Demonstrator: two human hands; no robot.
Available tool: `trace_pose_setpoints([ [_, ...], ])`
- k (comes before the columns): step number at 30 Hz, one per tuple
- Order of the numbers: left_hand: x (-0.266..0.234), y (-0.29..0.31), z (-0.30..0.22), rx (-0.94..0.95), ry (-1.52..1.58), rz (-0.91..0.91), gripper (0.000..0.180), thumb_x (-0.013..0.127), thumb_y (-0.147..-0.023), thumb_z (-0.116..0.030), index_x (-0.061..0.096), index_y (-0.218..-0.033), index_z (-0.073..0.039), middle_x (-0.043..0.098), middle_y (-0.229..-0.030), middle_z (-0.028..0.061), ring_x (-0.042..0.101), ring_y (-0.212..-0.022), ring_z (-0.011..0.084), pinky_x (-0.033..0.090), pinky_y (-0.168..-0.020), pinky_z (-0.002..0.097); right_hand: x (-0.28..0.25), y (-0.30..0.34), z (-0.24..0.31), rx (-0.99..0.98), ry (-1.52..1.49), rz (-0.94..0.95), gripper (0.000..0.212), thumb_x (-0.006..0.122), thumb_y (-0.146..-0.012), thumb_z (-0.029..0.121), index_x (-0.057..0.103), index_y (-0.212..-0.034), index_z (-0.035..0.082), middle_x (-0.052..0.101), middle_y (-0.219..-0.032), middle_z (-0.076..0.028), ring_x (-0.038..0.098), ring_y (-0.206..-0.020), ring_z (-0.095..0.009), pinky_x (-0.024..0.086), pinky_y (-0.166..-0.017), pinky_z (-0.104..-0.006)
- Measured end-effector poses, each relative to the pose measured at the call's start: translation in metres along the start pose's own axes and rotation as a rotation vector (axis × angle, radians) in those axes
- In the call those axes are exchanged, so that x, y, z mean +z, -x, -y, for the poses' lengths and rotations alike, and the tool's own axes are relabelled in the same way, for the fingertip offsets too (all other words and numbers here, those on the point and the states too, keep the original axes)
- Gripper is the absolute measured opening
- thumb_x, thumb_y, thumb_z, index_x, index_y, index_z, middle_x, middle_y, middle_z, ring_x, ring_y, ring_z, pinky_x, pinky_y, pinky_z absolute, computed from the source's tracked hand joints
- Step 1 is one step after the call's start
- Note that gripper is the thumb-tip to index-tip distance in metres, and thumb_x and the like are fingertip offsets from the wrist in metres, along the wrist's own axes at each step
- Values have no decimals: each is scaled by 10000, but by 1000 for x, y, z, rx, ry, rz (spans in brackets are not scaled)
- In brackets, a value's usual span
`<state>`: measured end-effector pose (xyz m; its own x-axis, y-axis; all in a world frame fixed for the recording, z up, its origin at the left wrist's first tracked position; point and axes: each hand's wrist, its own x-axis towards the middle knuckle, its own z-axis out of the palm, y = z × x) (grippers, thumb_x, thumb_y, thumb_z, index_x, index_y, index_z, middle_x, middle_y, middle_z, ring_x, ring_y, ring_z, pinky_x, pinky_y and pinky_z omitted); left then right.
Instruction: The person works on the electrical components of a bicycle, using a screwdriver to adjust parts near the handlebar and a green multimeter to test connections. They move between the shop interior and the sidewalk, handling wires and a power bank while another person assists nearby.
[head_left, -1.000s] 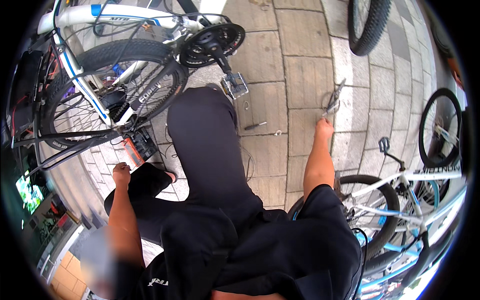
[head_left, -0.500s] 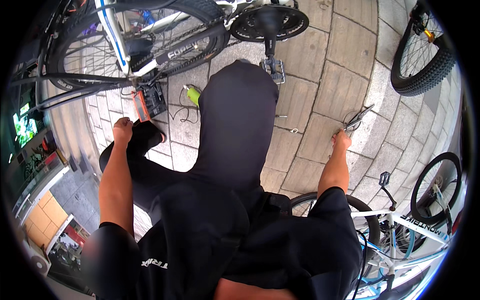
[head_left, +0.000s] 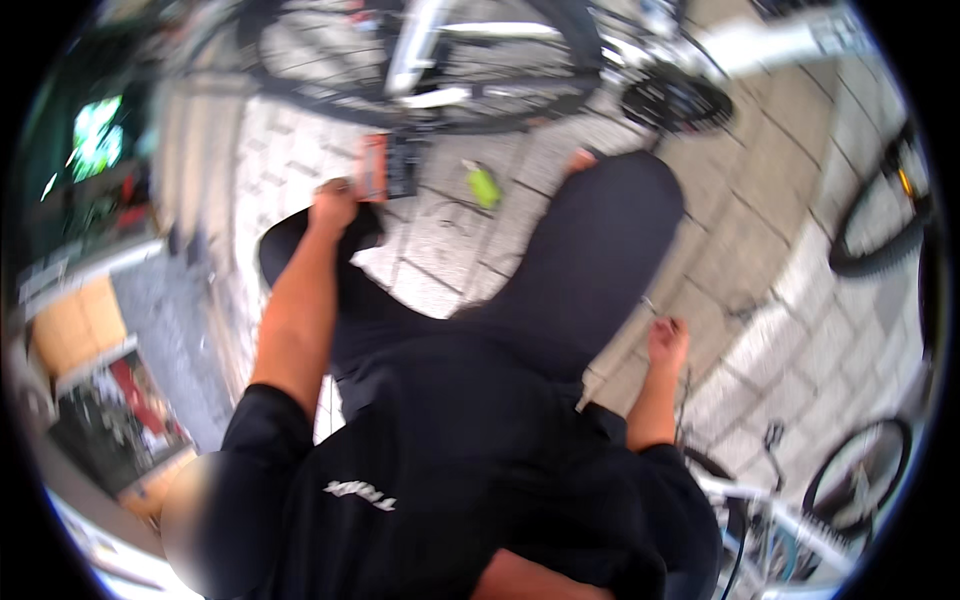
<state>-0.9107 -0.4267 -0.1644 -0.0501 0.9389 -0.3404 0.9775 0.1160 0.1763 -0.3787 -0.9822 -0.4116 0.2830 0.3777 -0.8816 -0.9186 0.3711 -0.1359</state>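
Note:
My left hand (head_left: 335, 202) is closed above my bent left knee, beside an orange and black toolbox (head_left: 372, 168) on the paving. Its fingers are curled and blurred, so anything inside them is hidden. My right hand (head_left: 667, 342) hovers low over the paving, right of my right thigh. Its fingers are curled inward too, and I cannot make out whether something small is in them. A thin dark thing (head_left: 745, 310) lies on the ground to its right, too smeared to name. A lime-green bottle-like object (head_left: 482, 185) rests on the paving between my knees.
A white bicycle's rear wheel (head_left: 590, 60) and crankset (head_left: 678, 98) stand ahead of me. Another bicycle's front wheel (head_left: 880, 215) is at the right. A white and blue bicycle (head_left: 800, 525) is at lower right. Grey paving (head_left: 440, 280) runs under everything.
My view has shifted and blurred. My right thigh has swung to the right. My right hand has drawn back from the dark tool it was at. My left hand stays by the toolbox.

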Motion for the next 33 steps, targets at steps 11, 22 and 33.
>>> trace_pose_setpoints([
  [11, 29, 42, 13, -464, 793, -44, 182, 650, -942, -76, 701, -1112, -37, 630, -780, 39, 610, -634, 158, 522, -560, 317, 340, 202, -29, -1395, 1306, 310, 270, 632, -1050, 247, 682, -1109, -11, 705, -904, -87, 634, -772, -138, 543, -730, -288],
  [22, 137, 53, 19, -668, 1063, -132, 299, 671, -876, -89, 723, -1159, -7, 742, -936, 165, 701, -706, 251, 548, -577, 404, 483, 245, -369, -487, 1765, 1453, 220, 666, -1006, 133, 713, -1143, -32, 678, -999, -71, 667, -840, -123, 528, -730, -268],
  [33, 131, 65, 16, -730, 1061, -138, 288, 678, -925, -148, 720, -1169, -1, 757, -1098, 197, 732, -1032, 291, 556, -909, 369, 427, 74, -535, -400, 2028, 1108, 292, 646, -989, 182, 728, -1165, -36, 762, -881, -132, 721, -818, -184, 549, -764, -321],
])
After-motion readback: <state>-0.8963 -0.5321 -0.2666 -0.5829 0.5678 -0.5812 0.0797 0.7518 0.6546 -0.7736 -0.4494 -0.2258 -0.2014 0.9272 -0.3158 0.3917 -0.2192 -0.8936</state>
